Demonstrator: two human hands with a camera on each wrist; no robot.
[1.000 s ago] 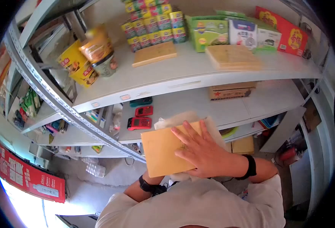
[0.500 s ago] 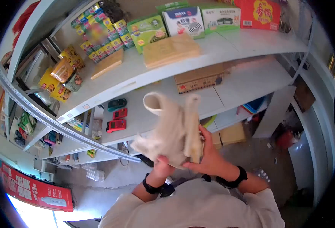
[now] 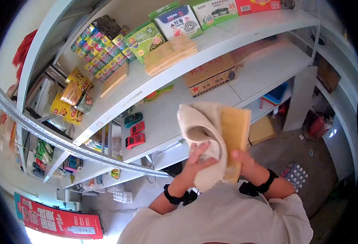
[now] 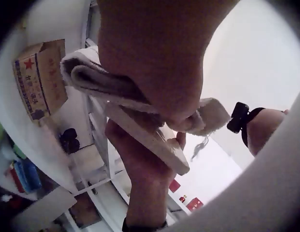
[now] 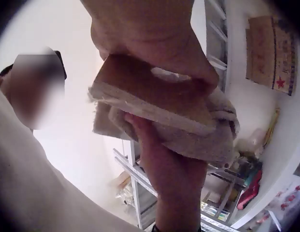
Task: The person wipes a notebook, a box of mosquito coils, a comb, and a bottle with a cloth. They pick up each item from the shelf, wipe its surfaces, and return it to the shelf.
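A thick yellow-tan stack of paper (image 3: 236,124) stands on edge before the person's chest in the head view. The right hand (image 3: 250,167) grips its near right side, thumb on the broad face. The left hand (image 3: 196,164) holds a folded beige cloth (image 3: 201,116) against the stack's left side, fingers pressing into the folds. In the left wrist view, the stack's pale long edge (image 4: 145,137) shows beneath the cloth (image 4: 111,87). From the right wrist, the left hand (image 5: 169,164) is seen holding the cloth from the far side, its fingertips at the stack's edge.
Similar tan stacks (image 3: 170,53) lie on the upper shelf (image 3: 223,32), by green boxes (image 3: 146,40) and small cans (image 3: 105,57). Below are a cardboard carton (image 3: 211,77) and red handheld devices (image 3: 135,140). A metal shelf post (image 3: 65,132) crosses the left; bottle packs (image 3: 296,177) stand on the floor.
The stack has turned from lying face-up under the spread right hand to standing on edge in its grip. The cloth has come round to its left side. The head view has shifted.
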